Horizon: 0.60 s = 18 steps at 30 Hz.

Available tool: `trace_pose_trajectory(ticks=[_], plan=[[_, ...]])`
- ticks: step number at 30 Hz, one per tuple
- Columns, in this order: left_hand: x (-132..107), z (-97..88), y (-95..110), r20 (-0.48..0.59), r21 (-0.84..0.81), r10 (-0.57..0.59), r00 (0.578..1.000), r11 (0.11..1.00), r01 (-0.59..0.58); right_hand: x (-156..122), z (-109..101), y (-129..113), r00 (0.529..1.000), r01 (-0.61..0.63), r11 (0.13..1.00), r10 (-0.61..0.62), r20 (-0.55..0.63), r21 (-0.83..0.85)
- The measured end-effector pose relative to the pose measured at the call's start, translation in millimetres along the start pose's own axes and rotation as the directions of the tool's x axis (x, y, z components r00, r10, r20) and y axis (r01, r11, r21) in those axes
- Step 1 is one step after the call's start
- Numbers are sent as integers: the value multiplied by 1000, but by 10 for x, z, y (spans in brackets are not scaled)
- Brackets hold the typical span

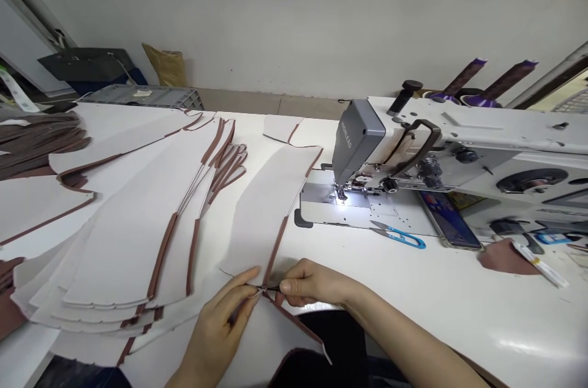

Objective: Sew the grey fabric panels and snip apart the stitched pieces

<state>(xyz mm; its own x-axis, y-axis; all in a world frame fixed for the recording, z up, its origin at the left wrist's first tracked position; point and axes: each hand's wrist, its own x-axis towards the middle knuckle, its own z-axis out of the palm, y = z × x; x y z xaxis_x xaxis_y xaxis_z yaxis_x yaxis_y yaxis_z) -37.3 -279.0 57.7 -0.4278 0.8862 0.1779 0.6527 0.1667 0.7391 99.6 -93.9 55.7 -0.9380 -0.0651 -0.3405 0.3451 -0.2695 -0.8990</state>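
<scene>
My left hand (225,327) and my right hand (307,283) meet at the table's front edge. Both pinch the brown-edged corner of a pale grey cut piece (271,204) that lies in front of me. Their fingertips nearly touch at the brown trim (275,250), fingers pressed together. The piece stretches away towards the sewing machine (413,149), whose needle area (342,195) is lit. A second flap of the same material (294,320) hangs over the table edge below my hands.
A fanned stack of similar grey pieces with brown edges (138,235) covers the table's left. Blue thread snips (399,235) and a phone (448,220) lie by the machine. Brown thread cones (505,79) stand behind. Dark brown pieces (37,143) are piled far left.
</scene>
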Motion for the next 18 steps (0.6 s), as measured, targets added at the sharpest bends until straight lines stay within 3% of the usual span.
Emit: trace_pose_trajectory(ticks=[8,18], plan=[[3,5,-6,-36,-16,-5,999,1000,5,-72,128,-57,978,64,952,-120,-171,-300],[-7,20,-17,-34,-44,6,999,999,-7,-50,206,16,965,89,965,-145,-220,-246]])
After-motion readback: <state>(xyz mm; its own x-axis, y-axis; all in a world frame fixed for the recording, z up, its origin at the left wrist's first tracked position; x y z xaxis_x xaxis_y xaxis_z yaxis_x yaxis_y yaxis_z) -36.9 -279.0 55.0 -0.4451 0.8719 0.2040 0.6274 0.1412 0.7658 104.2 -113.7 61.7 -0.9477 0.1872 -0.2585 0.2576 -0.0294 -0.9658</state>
